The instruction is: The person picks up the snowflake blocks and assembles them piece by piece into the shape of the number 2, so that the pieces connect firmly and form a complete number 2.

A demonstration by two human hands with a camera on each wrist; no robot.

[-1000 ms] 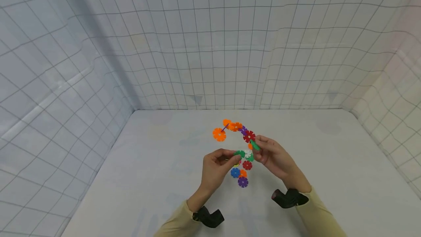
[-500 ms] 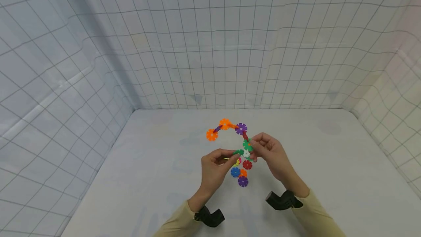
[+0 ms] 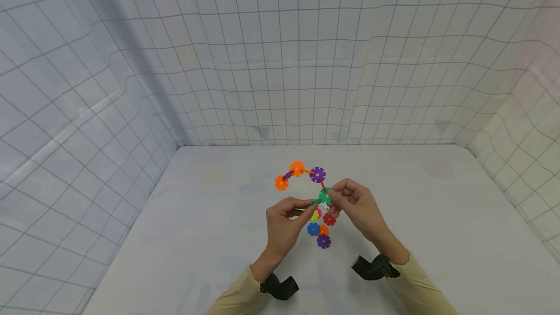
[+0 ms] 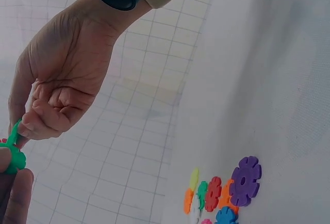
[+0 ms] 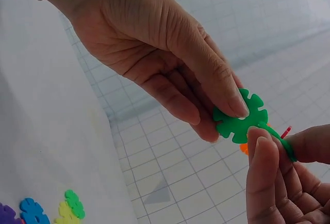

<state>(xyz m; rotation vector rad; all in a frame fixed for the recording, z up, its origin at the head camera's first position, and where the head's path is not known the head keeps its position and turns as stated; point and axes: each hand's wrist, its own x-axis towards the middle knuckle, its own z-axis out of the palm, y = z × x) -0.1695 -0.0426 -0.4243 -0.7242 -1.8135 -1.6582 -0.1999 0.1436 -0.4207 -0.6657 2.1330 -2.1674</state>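
My left hand [image 3: 283,223] pinches a green notched disc [image 5: 281,142] between thumb and fingertips, edge-on in the right wrist view. Thumb and fingers of my right hand [image 3: 362,212] grip another green notched disc [image 5: 241,120] by its face. The two green discs meet at their rims, set crosswise; how deep the notches engage is hidden by fingers. From the right hand's disc a chain of interlocked discs arcs up and left in the head view: red, a purple disc [image 3: 317,174], orange ones, and an orange end disc [image 3: 281,183].
Loose notched discs lie on the white table [image 3: 197,237] just below the hands, among them a purple disc [image 3: 323,241], a blue disc [image 3: 313,229] and a red disc [image 3: 329,219]. Grid-patterned curtains [image 3: 280,62] stand behind and at both sides.
My right hand has moved left and turned, bringing its green disc against the left hand's one. The chain has swung with it, leftward at first. The left hand has barely shifted.
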